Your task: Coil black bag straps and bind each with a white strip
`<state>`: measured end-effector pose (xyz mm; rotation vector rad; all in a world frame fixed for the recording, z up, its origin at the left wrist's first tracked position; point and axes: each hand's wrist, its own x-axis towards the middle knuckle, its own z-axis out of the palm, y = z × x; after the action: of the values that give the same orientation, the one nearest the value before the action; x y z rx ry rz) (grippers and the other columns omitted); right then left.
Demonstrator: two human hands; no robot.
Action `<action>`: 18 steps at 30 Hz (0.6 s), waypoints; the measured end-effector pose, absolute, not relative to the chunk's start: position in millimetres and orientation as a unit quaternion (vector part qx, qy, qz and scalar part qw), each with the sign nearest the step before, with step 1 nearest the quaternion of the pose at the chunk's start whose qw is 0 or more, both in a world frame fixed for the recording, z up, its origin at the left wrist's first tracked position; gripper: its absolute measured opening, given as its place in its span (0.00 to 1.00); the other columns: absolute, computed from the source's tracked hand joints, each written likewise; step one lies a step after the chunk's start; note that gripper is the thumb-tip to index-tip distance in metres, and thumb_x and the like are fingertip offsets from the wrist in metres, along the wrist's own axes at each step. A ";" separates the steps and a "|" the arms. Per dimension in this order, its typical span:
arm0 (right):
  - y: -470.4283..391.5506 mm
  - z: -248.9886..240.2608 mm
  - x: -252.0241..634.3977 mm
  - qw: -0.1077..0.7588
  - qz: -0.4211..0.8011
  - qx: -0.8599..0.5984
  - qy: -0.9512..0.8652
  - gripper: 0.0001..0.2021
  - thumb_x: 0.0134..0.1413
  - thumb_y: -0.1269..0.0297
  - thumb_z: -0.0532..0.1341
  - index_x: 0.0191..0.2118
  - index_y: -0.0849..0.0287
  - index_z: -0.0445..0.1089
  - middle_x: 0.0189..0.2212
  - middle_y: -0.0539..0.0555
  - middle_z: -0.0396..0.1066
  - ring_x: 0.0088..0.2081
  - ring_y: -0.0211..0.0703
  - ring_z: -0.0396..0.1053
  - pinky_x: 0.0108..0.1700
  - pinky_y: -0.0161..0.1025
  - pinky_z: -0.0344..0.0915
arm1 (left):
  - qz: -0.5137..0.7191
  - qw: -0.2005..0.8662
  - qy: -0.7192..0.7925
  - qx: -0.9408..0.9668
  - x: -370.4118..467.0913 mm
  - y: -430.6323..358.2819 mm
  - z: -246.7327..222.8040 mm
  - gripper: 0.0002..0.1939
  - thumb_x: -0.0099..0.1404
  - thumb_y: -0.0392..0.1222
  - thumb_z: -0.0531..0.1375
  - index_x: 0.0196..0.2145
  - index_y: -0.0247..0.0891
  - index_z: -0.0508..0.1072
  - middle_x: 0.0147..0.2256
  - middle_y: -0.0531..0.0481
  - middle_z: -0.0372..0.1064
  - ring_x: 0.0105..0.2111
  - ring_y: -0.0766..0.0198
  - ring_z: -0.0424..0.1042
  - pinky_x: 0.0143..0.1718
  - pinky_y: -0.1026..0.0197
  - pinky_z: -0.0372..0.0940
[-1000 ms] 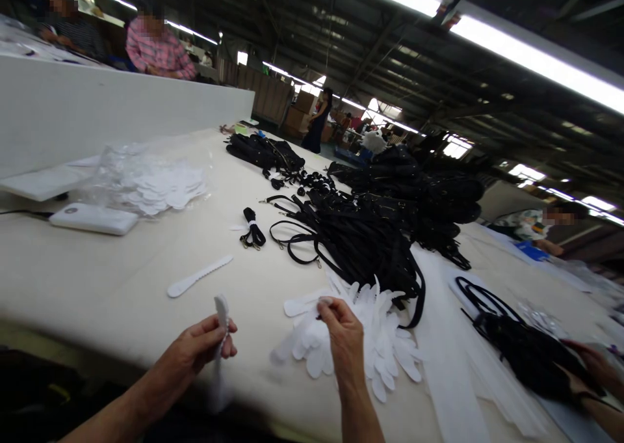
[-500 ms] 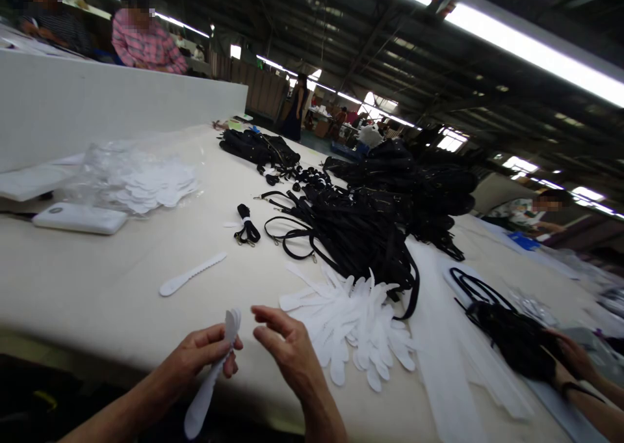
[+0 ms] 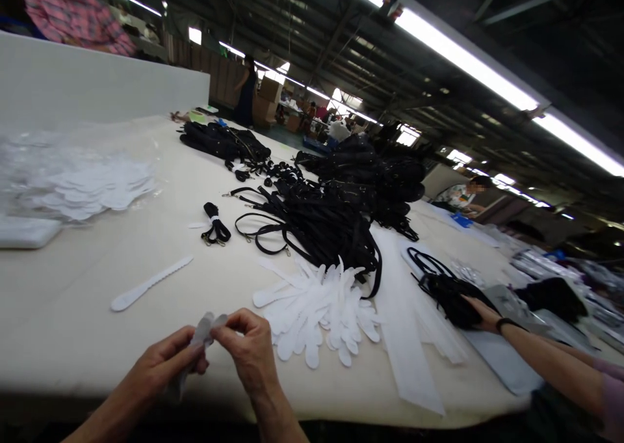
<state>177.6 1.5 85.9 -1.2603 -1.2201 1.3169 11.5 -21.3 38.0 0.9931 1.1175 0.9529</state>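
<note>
White strips (image 3: 203, 328): your left hand (image 3: 168, 360) and right hand (image 3: 251, 347) pinch them left of the strip pile (image 3: 312, 319), apparently for steady two-sided control; count unclear.

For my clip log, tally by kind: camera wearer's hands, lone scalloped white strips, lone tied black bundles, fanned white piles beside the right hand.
Hands: 2 (left hand, right hand)
Scalloped white strip: 1
Tied black bundle: 1
Fanned white pile: 1
Total: 5

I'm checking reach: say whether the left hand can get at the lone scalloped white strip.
Probably yes: nothing visible lies between the left hand and the lone strip, though that hand holds white pieces.
</note>
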 end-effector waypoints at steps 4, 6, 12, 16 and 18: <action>4.6 87.3 181.7 0.435 0.595 -0.465 -0.490 0.05 0.49 0.61 0.68 0.31 0.57 0.79 0.27 0.47 0.75 0.32 0.40 0.71 0.38 0.35 0.65 | 0.411 0.665 0.480 0.399 11.2 -16.9 43.1 0.20 0.54 0.60 0.67 0.29 0.40 0.79 0.22 0.50 0.74 0.28 0.56 0.70 0.33 0.59 0.64; 5.8 87.3 183.8 0.415 0.617 -0.441 -0.502 0.07 0.53 0.60 0.66 0.34 0.57 0.79 0.29 0.47 0.76 0.34 0.41 0.71 0.41 0.36 0.65 | 0.401 0.682 0.470 0.392 10.0 -16.6 43.3 0.20 0.54 0.60 0.68 0.31 0.39 0.79 0.22 0.49 0.75 0.28 0.56 0.71 0.34 0.59 0.64; 4.9 84.3 182.3 0.432 0.596 -0.458 -0.499 0.07 0.51 0.61 0.66 0.27 0.58 0.77 0.24 0.47 0.73 0.29 0.39 0.68 0.36 0.35 0.63 | 0.378 0.701 0.447 0.406 9.8 -19.7 35.1 0.19 0.59 0.58 0.65 0.38 0.40 0.77 0.25 0.50 0.76 0.25 0.62 0.68 0.29 0.63 0.63; 4.5 84.4 179.0 0.444 0.591 -0.470 -0.483 0.07 0.50 0.62 0.66 0.25 0.58 0.75 0.22 0.46 0.73 0.27 0.38 0.67 0.33 0.34 0.63 | 0.367 0.677 0.449 0.453 11.4 -21.5 31.3 0.19 0.59 0.57 0.66 0.41 0.40 0.75 0.26 0.51 0.75 0.24 0.62 0.68 0.26 0.64 0.62; 4.5 84.5 178.0 0.443 0.582 -0.481 -0.483 0.07 0.49 0.63 0.67 0.24 0.59 0.74 0.21 0.46 0.72 0.26 0.37 0.66 0.31 0.34 0.62 | 0.373 0.665 0.446 0.469 11.7 -22.0 30.5 0.18 0.60 0.56 0.65 0.40 0.40 0.75 0.25 0.51 0.75 0.25 0.61 0.69 0.26 0.64 0.62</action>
<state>178.0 4.5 84.5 -1.1939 -1.1973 1.4441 11.7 -22.0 30.5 1.0593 1.0065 0.8416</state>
